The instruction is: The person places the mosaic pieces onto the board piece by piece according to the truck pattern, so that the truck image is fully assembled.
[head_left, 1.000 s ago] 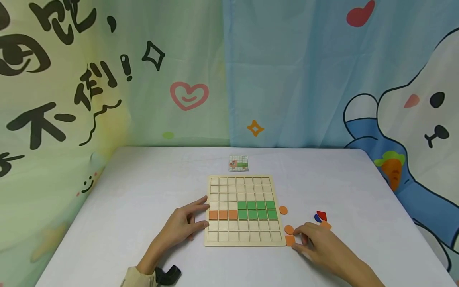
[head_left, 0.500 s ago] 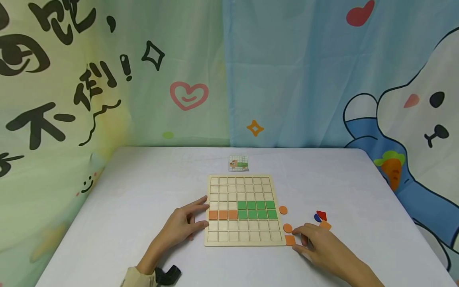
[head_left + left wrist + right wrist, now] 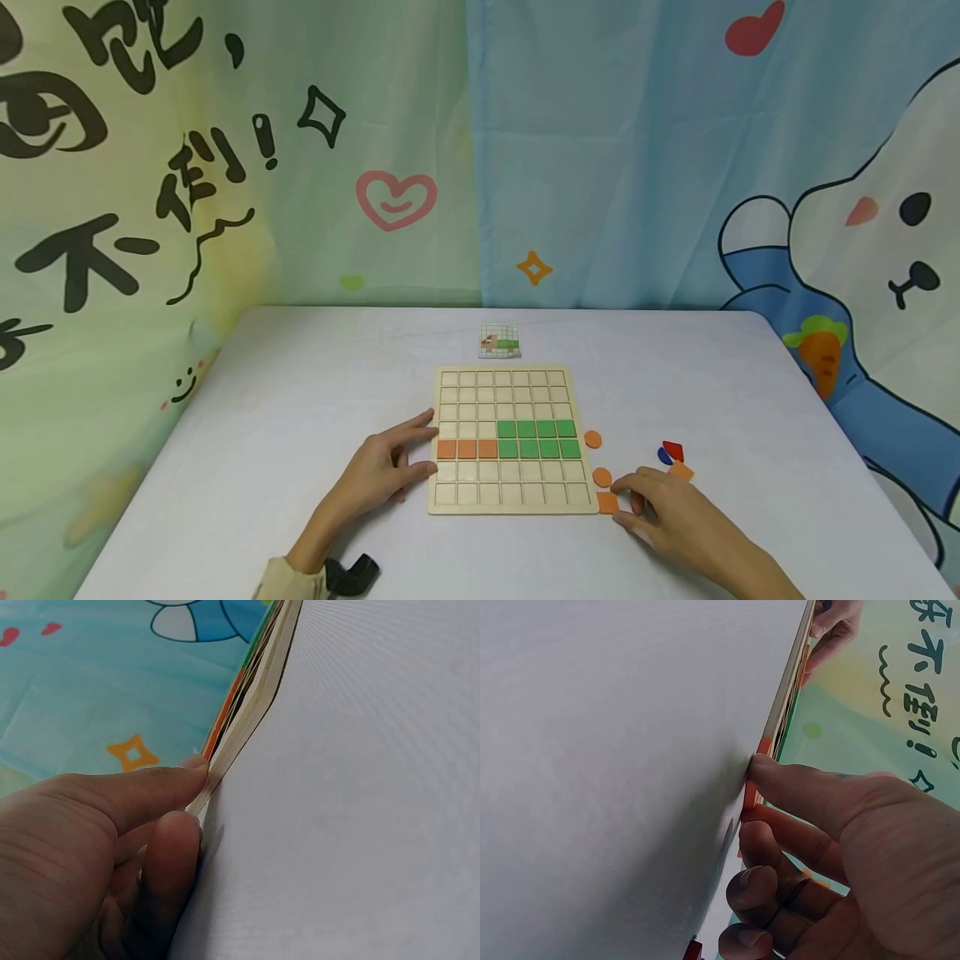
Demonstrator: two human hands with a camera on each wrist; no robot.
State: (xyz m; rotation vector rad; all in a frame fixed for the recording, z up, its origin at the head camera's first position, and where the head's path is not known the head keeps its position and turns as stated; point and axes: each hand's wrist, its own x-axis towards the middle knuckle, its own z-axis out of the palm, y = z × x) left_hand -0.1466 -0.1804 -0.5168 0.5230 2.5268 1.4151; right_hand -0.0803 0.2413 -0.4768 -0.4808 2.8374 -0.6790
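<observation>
A pale wooden grid board (image 3: 517,492) lies on the table with a row of three orange squares (image 3: 467,449) and two rows of green squares (image 3: 527,448) set in it. At its left edge rests my left hand (image 3: 386,467), fingers extended and thumb apart; the left wrist view shows digits against the board's side (image 3: 247,724). Beside the lower right corner, my right hand (image 3: 667,512) pinches a loose orange square (image 3: 607,502) between thumb and index finger. An orange disc (image 3: 602,477) sits right by the index fingertip. The right wrist view shows orange (image 3: 751,793) between those two digits.
Another orange disc (image 3: 592,439) lies by the board's right edge. Further right are a red piece (image 3: 673,451), a blue piece (image 3: 664,456) and an orange piece (image 3: 681,471) partly behind the right hand. A small picture card (image 3: 498,342) lies beyond the board.
The orange disc by my right index finger has shifted slightly up and left, with the fingertip following a little. The left hand and the board have stayed put.
</observation>
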